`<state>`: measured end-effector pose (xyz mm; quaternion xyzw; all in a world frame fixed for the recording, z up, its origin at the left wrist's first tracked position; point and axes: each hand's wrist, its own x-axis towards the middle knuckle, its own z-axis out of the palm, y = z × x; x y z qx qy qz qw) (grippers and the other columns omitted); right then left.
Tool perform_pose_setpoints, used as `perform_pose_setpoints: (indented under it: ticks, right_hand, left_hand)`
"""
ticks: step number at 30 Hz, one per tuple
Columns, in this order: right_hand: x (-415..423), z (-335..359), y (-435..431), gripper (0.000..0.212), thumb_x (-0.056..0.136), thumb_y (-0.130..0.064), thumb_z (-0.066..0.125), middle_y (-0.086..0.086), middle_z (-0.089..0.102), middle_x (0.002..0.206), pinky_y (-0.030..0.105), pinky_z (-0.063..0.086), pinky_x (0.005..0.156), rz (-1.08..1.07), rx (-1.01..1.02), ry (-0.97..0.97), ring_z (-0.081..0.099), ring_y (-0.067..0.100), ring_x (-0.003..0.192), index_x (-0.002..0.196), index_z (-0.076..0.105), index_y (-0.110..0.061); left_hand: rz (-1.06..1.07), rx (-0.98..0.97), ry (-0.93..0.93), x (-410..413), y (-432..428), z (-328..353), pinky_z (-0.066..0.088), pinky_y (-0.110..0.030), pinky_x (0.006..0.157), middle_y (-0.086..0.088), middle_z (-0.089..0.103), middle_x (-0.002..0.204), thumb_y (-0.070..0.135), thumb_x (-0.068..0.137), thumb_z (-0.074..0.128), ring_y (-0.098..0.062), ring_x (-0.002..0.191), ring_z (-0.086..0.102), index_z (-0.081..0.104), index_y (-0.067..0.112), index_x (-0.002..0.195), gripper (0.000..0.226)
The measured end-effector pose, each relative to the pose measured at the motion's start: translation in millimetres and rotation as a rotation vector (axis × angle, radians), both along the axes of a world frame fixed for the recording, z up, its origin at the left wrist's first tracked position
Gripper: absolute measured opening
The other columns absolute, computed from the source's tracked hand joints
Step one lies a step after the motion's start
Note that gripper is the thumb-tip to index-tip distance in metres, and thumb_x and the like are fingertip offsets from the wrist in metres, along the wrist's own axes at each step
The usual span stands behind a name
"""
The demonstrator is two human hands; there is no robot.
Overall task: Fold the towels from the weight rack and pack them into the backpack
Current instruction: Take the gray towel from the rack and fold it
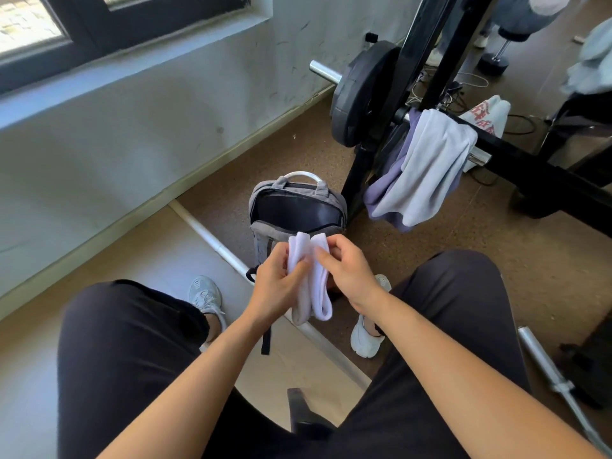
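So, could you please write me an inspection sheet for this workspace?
Surface: brown floor, paler strip by the wall.
Job's things: folded white towel held in front of the open grey backpack; pale blue towel and purple towel draped on the weight rack.
Clutter: loose steel bar, dumbbell, printed cloth.
Hands: left hand and right hand both pinch the white towel.
Cables: loose cables on the floor behind the rack.
Surroundings: wall, window, weight plate.

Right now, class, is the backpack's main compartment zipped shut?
No, the backpack gapes open, its dark inside showing, just beyond the white towel.
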<state>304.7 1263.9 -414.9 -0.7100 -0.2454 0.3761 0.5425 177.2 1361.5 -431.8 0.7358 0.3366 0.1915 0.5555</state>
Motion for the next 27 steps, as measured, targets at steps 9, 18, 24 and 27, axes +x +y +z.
perform_pose_setpoints:
  ticks: [9,18,24,27]
  right_hand:
    - [-1,1,-2,0.057,0.08,-0.038,0.082,-0.006,0.064,0.119,0.031,0.055,0.092,0.097,-0.098,-0.102,0.062,0.011,0.11,0.127,0.053,-0.025]
    - [27,8,-7,0.035,0.101,-0.022,0.057,0.019,0.066,0.13,0.047,0.053,0.101,-0.05,0.165,0.487,0.063,0.035,0.121,0.133,0.057,-0.007]
    - [31,5,-9,0.036,0.103,-0.028,0.053,0.016,0.068,0.127,0.043,0.057,0.093,-0.098,0.179,0.601,0.066,0.033,0.117,0.133,0.059,-0.009]
    - [33,-3,-8,0.038,0.1,-0.018,0.058,0.02,0.066,0.129,0.043,0.055,0.098,-0.128,0.163,0.575,0.064,0.035,0.119,0.135,0.057,-0.002]
  left_hand:
    - [-0.134,-0.354,-0.121,-8,6,18,0.056,-0.031,0.06,-0.01,0.071,0.088,0.021,0.094,0.048,-0.029,0.077,0.073,0.074,0.014,0.105,0.029]
    - [0.194,-0.427,0.027,-11,30,-6,0.048,-0.032,0.078,-0.002,0.069,0.101,0.055,0.068,0.071,-0.021,0.091,0.065,0.068,0.016,0.11,0.057]
    - [-0.193,-0.788,-0.074,-9,21,-7,0.053,-0.047,0.103,-0.016,0.071,0.128,0.043,0.09,0.067,-0.032,0.118,0.068,0.065,0.01,0.132,0.054]
    - [-0.076,-0.577,-0.037,-6,19,-10,0.06,-0.045,0.09,-0.014,0.077,0.113,0.031,0.077,0.082,-0.035,0.107,0.072,0.07,0.011,0.12,0.048]
